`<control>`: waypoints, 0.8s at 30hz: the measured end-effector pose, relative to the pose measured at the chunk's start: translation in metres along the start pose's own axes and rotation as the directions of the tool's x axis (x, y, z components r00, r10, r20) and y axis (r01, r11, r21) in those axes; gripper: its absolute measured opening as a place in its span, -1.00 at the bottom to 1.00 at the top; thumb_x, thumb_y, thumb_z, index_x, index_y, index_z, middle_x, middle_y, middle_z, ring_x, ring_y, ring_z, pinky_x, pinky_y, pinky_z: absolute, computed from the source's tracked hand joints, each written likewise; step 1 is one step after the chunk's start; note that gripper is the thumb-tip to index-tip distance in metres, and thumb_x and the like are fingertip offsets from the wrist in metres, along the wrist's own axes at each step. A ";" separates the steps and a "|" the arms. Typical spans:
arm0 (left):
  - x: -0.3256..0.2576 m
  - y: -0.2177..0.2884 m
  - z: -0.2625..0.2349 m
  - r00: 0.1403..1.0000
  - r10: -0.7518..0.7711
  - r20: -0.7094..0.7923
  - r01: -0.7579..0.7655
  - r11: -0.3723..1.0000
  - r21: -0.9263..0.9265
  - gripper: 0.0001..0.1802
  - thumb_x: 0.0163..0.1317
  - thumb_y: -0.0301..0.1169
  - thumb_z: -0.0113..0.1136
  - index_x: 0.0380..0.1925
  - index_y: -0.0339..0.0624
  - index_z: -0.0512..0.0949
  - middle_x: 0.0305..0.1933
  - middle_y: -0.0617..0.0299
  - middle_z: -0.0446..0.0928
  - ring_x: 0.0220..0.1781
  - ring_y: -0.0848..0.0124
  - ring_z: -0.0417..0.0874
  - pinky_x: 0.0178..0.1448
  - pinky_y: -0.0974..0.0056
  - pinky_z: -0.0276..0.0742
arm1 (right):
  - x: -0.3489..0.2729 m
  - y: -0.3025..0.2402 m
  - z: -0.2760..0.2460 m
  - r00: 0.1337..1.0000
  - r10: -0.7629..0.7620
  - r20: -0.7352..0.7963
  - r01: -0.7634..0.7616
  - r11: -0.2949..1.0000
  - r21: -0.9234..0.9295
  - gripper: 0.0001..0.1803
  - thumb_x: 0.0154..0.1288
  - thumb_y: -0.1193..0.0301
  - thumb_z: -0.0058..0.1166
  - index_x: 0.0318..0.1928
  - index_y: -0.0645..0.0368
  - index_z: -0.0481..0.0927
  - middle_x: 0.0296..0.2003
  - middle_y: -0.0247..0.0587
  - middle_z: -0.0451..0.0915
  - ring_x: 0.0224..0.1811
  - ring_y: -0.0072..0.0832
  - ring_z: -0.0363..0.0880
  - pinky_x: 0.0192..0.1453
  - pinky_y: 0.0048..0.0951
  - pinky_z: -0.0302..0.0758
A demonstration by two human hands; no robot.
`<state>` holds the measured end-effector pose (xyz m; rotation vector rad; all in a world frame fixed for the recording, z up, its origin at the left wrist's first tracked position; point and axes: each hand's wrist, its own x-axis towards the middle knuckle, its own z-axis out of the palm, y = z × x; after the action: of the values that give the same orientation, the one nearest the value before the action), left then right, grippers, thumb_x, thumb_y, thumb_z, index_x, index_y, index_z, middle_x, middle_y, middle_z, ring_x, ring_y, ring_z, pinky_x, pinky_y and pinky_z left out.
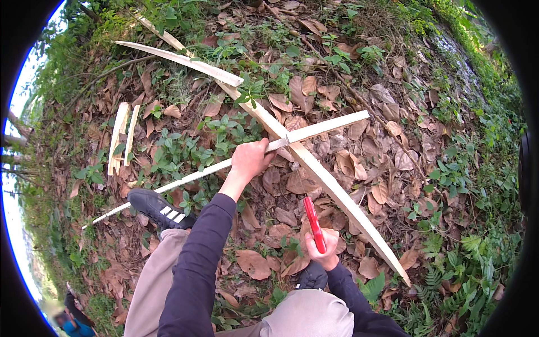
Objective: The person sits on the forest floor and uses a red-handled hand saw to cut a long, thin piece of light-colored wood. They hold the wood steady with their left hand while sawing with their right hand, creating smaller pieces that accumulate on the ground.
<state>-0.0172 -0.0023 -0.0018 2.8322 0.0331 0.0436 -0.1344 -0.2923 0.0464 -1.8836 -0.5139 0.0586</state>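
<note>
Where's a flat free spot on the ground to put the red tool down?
Freest: the leaf patch right of the long slat, toward the ferns. Crowded around the left hand, where the held strip crosses the slat, and near the shoe.

Open leaf litter (393, 163) at three o'clock of the hands, free to pass. Blocked at twelve by two crossed bamboo strips (314, 168); hemmed at nine by a black shoe (157, 208).
</note>
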 end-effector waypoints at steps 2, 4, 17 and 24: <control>-0.001 0.000 -0.001 1.000 -0.003 0.003 0.003 1.000 -0.004 -0.61 0.20 -0.03 0.29 -0.37 -0.14 0.49 -0.52 0.02 0.62 -0.43 0.00 0.70 -0.32 -0.04 0.62 | -0.001 0.001 -0.001 1.000 -0.018 -0.005 0.018 1.000 -0.013 -0.75 -0.02 0.60 0.16 -0.67 0.18 0.35 -0.77 -0.23 0.32 -0.78 -0.24 0.38 -0.62 -0.31 0.33; -0.001 -0.001 -0.001 1.000 -0.007 0.011 0.007 1.000 -0.006 -0.55 0.24 0.05 0.24 -0.37 -0.15 0.49 -0.51 0.00 0.62 -0.41 -0.02 0.70 -0.32 -0.04 0.60 | -0.002 0.003 -0.004 1.000 -0.010 -0.002 0.010 1.000 -0.002 -0.75 -0.03 0.59 0.16 -0.67 0.18 0.35 -0.77 -0.23 0.32 -0.78 -0.24 0.38 -0.62 -0.31 0.33; 0.000 0.000 0.000 1.000 0.023 -0.008 -0.024 0.999 -0.039 -0.46 0.46 0.08 -0.10 -0.43 -0.18 0.47 -0.59 -0.02 0.57 -0.49 -0.07 0.64 -0.40 -0.07 0.53 | -0.015 0.016 -0.004 1.000 0.012 0.003 -0.012 1.000 0.020 -0.75 -0.06 0.59 0.15 -0.68 0.18 0.34 -0.77 -0.22 0.31 -0.80 -0.24 0.36 -0.63 -0.31 0.31; 0.001 0.003 0.009 0.990 -0.008 -0.140 0.006 1.000 -0.017 -0.48 0.47 0.02 -0.07 -0.55 -0.11 0.47 -0.66 0.03 0.53 -0.58 -0.04 0.61 -0.49 -0.05 0.50 | -0.003 0.014 0.004 1.000 0.026 -0.012 -0.026 0.999 0.048 -0.82 -0.05 0.59 0.15 -0.63 0.20 0.41 -0.76 -0.24 0.32 -0.79 -0.27 0.37 -0.62 -0.33 0.31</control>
<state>-0.0159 -0.0079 -0.0092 2.8073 0.0739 0.2406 -0.1334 -0.2937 0.0314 -1.8426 -0.4755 0.0752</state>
